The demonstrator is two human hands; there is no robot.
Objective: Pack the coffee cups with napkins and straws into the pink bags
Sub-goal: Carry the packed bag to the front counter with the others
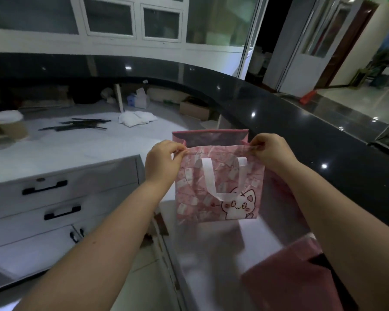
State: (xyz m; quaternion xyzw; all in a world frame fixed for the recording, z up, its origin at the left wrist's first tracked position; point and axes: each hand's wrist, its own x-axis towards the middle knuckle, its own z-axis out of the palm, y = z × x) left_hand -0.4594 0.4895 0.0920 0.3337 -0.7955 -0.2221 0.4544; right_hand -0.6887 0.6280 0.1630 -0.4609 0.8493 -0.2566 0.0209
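Both forearms reach forward with the hands level. The left hand (162, 162) pinches the left corner of the near rim of the pink bag (220, 194) between thumb and curled fingers. The right hand (272, 151) pinches the right corner likewise. The bag stands upright, mouth open, off the right end of the white counter (65, 151). A coffee cup (9, 126) stands at the counter's left edge, with straws (76, 125) and napkins (136, 117) nearer its far edge.
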